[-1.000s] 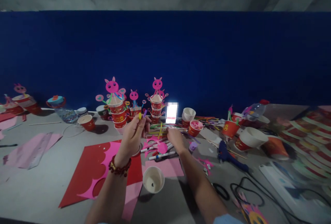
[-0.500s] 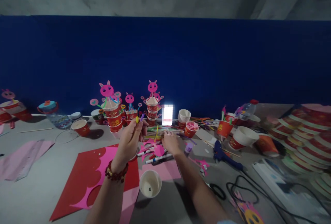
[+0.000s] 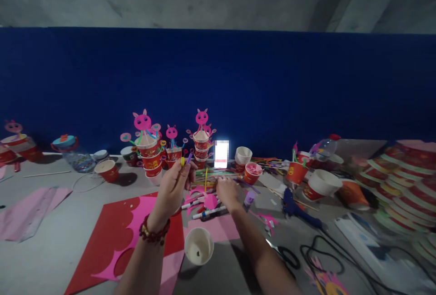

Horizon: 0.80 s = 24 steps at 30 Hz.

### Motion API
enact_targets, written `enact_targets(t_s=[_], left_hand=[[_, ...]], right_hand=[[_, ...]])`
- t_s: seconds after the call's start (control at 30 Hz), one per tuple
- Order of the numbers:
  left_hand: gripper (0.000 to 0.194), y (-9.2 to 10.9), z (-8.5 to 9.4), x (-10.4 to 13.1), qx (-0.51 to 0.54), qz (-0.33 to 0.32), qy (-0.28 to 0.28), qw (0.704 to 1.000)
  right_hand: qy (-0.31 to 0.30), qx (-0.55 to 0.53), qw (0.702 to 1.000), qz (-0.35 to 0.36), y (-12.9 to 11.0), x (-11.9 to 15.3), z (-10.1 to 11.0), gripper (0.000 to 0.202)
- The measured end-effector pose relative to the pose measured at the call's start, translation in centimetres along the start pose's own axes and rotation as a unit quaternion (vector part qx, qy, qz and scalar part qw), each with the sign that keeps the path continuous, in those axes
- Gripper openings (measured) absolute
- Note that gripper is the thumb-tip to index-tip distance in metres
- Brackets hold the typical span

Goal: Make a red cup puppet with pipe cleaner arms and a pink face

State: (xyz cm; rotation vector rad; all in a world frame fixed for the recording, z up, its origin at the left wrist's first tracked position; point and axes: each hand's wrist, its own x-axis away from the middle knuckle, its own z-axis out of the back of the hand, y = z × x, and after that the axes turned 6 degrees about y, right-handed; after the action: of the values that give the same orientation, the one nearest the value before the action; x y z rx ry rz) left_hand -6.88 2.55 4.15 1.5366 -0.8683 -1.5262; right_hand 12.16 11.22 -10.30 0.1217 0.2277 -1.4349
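Observation:
My left hand (image 3: 174, 185), wearing a beaded bracelet, is closed in a pinch. Out of its fingers stick the ends of a yellow stick (image 3: 182, 162) and a purple stick (image 3: 189, 157). Reaching forward, my right hand (image 3: 227, 191) has its fingers down on a loose pile of thin coloured sticks (image 3: 213, 173); the fingertips are too small and partly hidden to show a grasp. Just left of it lie pink paper cut-outs (image 3: 210, 201) and several marker pens (image 3: 204, 214). A white-lined paper cup (image 3: 199, 246) stands between my forearms.
Stacked cup figures (image 3: 151, 161) with pink faces stand at the back, beside a glowing phone (image 3: 221, 154). Red sheet (image 3: 102, 231) lies left. On the right are a purple-capped glue stick (image 3: 250, 198), a glue gun (image 3: 296, 208) with cord, scissors (image 3: 286, 256) and stacked cups (image 3: 405, 186).
The view has tilted slightly upward, so things sit a little lower. My right hand stays at the stick pile, and my left keeps its hold on the yellow and purple sticks.

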Motion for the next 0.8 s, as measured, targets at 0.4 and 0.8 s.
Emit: enact_targets(t_s=[0.4, 0.8], left_hand=[[0.031, -0.5, 0.2, -0.1, 0.008, -0.012, 0.003, 1.0], [0.029, 0.5, 0.1, 0.2, 0.012, -0.011, -0.004, 1.0]], right_hand=[[0.012, 0.01, 0.999, -0.033, 0.5, -1.9, -0.6, 0.03], [0.001, -0.019, 1.0, -0.024, 1.1, -3.2, -0.8, 0.032]])
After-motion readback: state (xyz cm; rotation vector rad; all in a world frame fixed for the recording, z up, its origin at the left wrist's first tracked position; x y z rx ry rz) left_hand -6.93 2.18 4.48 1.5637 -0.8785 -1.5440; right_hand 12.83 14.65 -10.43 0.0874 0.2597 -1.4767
